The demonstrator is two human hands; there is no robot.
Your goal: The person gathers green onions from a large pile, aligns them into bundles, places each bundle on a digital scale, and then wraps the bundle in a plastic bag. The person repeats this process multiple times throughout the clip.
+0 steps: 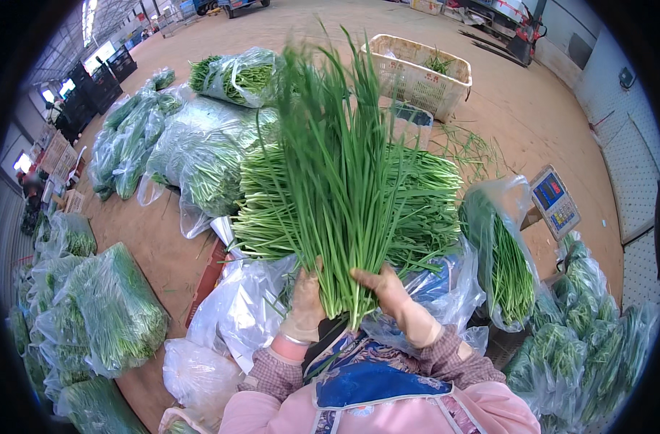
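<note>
Big warehouse hall, tan concrete floor (547, 108), bagged greens all around. Left hand (304, 304) and right hand (391, 293), both gloved, are closed around the base of one bunch of chives (330, 181), left on its left side, right on its right, cut ends low between them. Bunch stands upright, fanning out above the hands, close to the person's chest. Just behind it a loose pile of chives (424, 210) lies flat. Empty clear plastic bags (236, 311) just left of the left hand. Filled bag (503, 253) near the right hand, scale (555, 201) beyond it. More bagged bundles (113, 311) at left edge. White crate (420, 69) far back. Open floor far right and top; hands hemmed in near.
</note>
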